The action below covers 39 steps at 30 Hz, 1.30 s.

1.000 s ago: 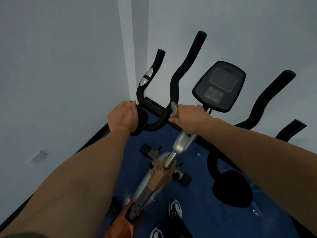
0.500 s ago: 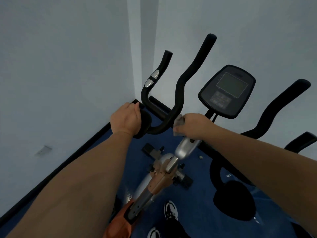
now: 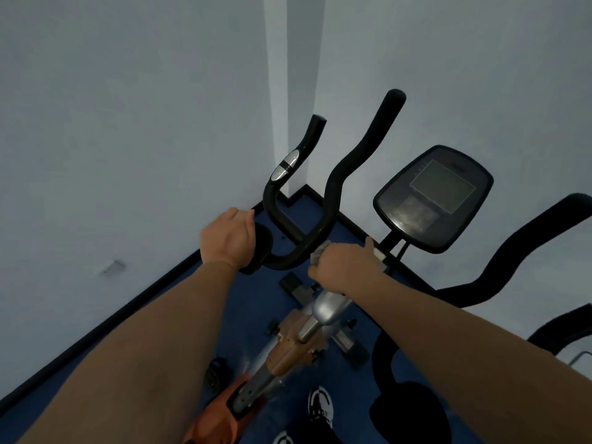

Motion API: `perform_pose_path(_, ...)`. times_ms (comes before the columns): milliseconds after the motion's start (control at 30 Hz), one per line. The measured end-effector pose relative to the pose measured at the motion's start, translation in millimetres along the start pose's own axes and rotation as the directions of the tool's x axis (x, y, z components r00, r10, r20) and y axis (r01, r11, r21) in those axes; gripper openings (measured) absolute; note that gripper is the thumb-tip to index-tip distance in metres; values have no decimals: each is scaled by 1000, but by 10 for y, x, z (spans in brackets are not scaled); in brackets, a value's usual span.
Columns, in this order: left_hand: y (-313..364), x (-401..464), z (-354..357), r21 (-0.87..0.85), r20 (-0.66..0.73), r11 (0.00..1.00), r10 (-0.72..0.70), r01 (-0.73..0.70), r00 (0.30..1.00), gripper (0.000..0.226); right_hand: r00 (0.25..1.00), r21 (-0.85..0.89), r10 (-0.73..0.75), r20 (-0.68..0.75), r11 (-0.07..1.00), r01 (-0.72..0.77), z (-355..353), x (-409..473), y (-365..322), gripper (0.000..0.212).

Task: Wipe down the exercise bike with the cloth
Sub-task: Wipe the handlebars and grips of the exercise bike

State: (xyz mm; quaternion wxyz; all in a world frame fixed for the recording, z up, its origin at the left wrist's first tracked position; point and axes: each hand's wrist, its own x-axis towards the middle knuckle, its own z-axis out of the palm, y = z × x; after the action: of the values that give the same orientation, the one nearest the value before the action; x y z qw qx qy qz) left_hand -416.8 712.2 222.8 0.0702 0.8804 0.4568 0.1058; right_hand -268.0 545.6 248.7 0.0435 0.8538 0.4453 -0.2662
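The exercise bike has black curved handlebars (image 3: 333,193), a dark console screen (image 3: 435,200) and an orange and silver frame (image 3: 288,344) running down the middle. My left hand (image 3: 226,238) grips the padded left end of the handlebar. My right hand (image 3: 346,264) is closed on a grey cloth (image 3: 317,255), which pokes out beside my thumb and presses against the lower bend of the handlebar near the stem. Most of the cloth is hidden under my fingers.
The bike stands in a room corner, with pale walls to the left and ahead. A black skirting board (image 3: 153,293) edges the blue floor (image 3: 362,392). My shoe (image 3: 320,406) is beside the frame. The right handlebar arm (image 3: 525,245) extends toward the right wall.
The view has tilted upward and the hands sit lower in the frame. My right hand with the cloth has slid slightly down and right along the handlebar bend. My left hand keeps its grip.
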Motion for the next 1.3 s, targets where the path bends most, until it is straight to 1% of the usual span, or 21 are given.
perform_pose_path(100, 12, -3, -3, 19, -11, 1000, -7, 7, 1000, 49, 995, 124, -80, 66, 990, 71, 12, 86, 73, 34)
perform_pose_path(167, 8, -6, 21, 25, -44, 999, 22, -21, 999, 53, 983, 213, -121, 137, 973, 90, -13, 175, 117, 32)
perform_pose_path(233, 8, -3, 29, 32, -86, 998, 58, -56, 995, 55, 960, 248, -167, 225, 963, 110, -109, 248, 158, 27)
perform_pose_path(267, 4, -3, 34, 40, -97, 997, 69, -65, 993, 54, 937, 279, -197, 289, 953, 114, -185, 271, 169, 25)
perform_pose_path(367, -40, 5, 76, 86, -138, 991, 117, -106, 984, 52, 826, 393, -286, 486, 916, 87, -379, 389, 178, 26)
perform_pose_path(433, -65, 34, 88, 105, -148, 988, 127, -112, 981, 53, 770, 374, -306, 560, 923, 95, -449, 461, 194, 31)
perform_pose_path(533, -81, 32, 99, 93, -162, 989, 127, -113, 979, 53, 714, 369, -301, 633, 927, 63, -452, 535, 212, 36)
perform_pose_path(567, -86, 26, 99, 90, -170, 989, 132, -118, 977, 53, 700, 376, -301, 647, 925, 50, -460, 541, 202, 38)
perform_pose_path(633, -84, 38, 105, 81, -182, 988, 141, -128, 973, 53, 704, 367, -280, 652, 930, 29, -487, 535, 172, 42)
perform_pose_path(700, -85, 43, 109, 57, -178, 988, 152, -144, 972, 53, 753, 341, -237, 614, 940, 18, -481, 484, 137, 38)
perform_pose_path(767, -105, 28, 121, 44, -186, 986, 169, -163, 968, 53, 830, 319, -160, 535, 947, -23, -447, 368, 79, 36)
perform_pose_path(800, -109, 24, 120, 40, -192, 985, 172, -167, 966, 53, 889, 234, -95, 447, 972, -13, -409, 303, 55, 47)
perform_pose_path(833, -113, 24, 118, 35, -197, 985, 174, -170, 965, 53, 950, 64, -24, 313, 998, 4, -348, 231, 33, 65)
perform_pose_path(867, -115, 25, 118, 29, -202, 984, 178, -175, 963, 52, 989, -121, 30, 146, 993, -12, -280, 145, 1, 82)
perform_pose_path(900, -118, 32, 119, 18, -202, 983, 181, -181, 963, 52, 999, -255, 34, -4, 966, -34, -221, 52, -37, 91)
perform_pose_path(933, -117, 41, 117, 6, -200, 982, 186, -188, 962, 52, 994, -327, 20, -105, 943, -53, -166, -30, -70, 91)
perform_pose_path(967, -124, 51, 124, -4, -199, 981, 190, -194, 961, 52, 986, -345, 8, -165, 936, -66, -123, -106, -97, 87)
perform_pose_path(1067, -163, 39, 143, -18, -207, 976, 210, -219, 955, 53, 974, -302, 28, -226, 948, -97, 6, -229, -153, 71)
perform_pose_path(1200, -178, 47, 165, -46, -206, 979, 186, -200, 961, 52, 969, -133, 89, -232, 984, -122, 110, -150, -245, 47)
perform_pose_path(1267, -180, 63, 167, -56, -183, 976, 196, -209, 963, 55, 984, -75, 85, -158, 992, -98, 63, -57, -232, 41)
perform_pose_path(1300, -182, 70, 174, -60, -181, 973, 207, -221, 961, 56, 994, -30, 78, -79, 996, -80, 18, -1, -207, 42)
